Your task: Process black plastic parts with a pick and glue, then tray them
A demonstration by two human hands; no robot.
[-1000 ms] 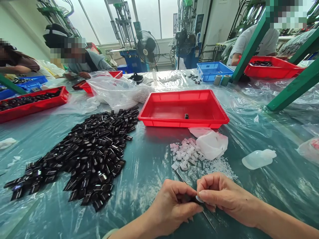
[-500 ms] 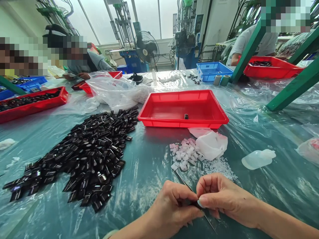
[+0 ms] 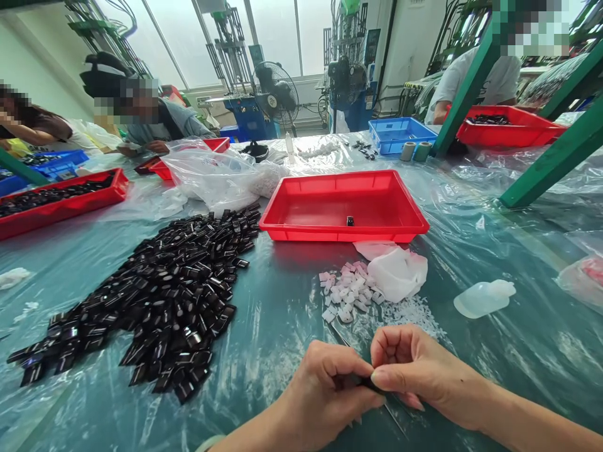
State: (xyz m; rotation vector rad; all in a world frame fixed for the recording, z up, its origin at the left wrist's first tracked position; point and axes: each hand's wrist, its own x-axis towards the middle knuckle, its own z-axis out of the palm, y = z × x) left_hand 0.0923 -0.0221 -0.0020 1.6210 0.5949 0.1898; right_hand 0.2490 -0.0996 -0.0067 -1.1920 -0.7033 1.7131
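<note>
Low in front of me, my left hand (image 3: 334, 389) pinches a small black part (image 3: 371, 383), mostly hidden by the fingers. The thumb and index finger of my right hand (image 3: 414, 370) are closed together at the same part; whatever else they hold is covered. A thin, dark metal tool (image 3: 394, 419) runs slantwise beneath both hands, and its kind is unclear. Just beyond the hands is a small heap of white and pinkish pieces (image 3: 346, 292), beside a crumpled white bag (image 3: 400, 273). To the left spreads a big pile of glossy black parts (image 3: 174, 295).
A red tray (image 3: 343, 236) holding one small black part stands past the white pieces. A translucent bottle (image 3: 485, 299) lies at right, near a green post (image 3: 556, 160). Plastic bags (image 3: 211, 176) and another red tray (image 3: 66, 204) are at left. Other people sit across the table.
A pale bit seen at my right fingertips is now out of sight. Both hands stay together in nearly the same place. The view has shifted slightly.
</note>
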